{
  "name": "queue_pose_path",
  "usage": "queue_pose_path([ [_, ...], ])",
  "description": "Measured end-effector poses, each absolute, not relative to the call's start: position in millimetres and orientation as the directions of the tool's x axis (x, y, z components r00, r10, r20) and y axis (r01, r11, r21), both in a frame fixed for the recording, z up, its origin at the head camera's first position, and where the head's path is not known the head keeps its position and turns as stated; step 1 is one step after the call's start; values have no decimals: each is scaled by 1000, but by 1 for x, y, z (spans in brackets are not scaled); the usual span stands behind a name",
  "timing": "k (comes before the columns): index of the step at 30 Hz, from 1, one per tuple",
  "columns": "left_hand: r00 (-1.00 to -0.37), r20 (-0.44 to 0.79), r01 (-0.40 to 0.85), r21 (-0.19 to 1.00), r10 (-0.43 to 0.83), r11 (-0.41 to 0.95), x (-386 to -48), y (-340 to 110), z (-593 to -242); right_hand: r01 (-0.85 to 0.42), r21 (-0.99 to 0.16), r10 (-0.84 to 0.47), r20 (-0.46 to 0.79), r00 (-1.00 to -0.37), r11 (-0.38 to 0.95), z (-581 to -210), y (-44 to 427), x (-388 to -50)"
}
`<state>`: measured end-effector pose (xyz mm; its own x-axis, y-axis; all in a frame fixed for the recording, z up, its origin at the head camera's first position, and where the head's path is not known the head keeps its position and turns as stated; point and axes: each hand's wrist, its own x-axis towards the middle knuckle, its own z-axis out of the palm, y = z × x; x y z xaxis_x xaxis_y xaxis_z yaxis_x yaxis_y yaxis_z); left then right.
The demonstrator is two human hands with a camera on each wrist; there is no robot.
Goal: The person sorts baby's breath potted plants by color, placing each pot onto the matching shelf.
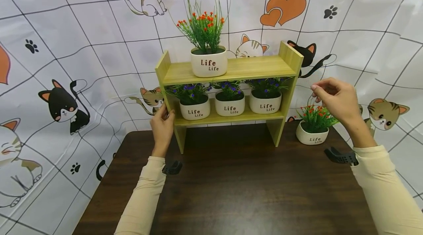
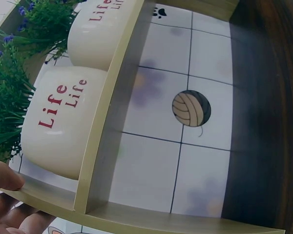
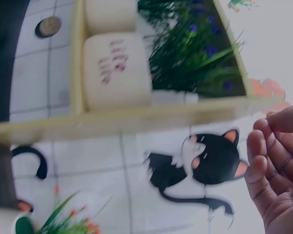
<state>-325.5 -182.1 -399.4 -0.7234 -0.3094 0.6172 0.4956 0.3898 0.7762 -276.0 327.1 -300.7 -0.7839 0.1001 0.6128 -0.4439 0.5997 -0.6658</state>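
A two-tier wooden shelf stands on the dark table. My left hand grips its left side panel, thumb on the inner face and fingers outside, as the left wrist view shows. Close to that thumb sits a white pot on the lower board. My right hand is in the air to the right of the shelf, fingers loosely bent, with nothing visible in them. Below it, a white pot of orange-red flowers stands on the table. Another orange-flowered pot rests on the top board.
Two more purple-flowered pots, the middle one and the right one, share the lower board. A wall sheet printed with cats hangs behind the table. Dark wrist straps are worn over both cream sleeves.
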Motion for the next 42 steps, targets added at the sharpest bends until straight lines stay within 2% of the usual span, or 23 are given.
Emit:
queue_pose_path([
  [12,-729,614,480,774,-302,414,-326,-184,-399,-292,-634,96,504,-859,716,-357,390,-258],
  [21,-732,614,499,779,-295,380,-325,-184,-402,-201,-610,94,416,-905,767,-398,421,-252],
  [27,-725,618,505,777,-303,377,-326,-184,-401,-154,-590,93,366,-926,793,-423,436,-257],
  [32,-733,608,490,783,-306,382,-326,-183,-401,-148,-630,99,340,-935,762,-445,448,-266],
  [42,-737,601,488,789,-308,373,-325,-183,-401,-37,-663,131,201,-971,748,-469,453,-286],
])
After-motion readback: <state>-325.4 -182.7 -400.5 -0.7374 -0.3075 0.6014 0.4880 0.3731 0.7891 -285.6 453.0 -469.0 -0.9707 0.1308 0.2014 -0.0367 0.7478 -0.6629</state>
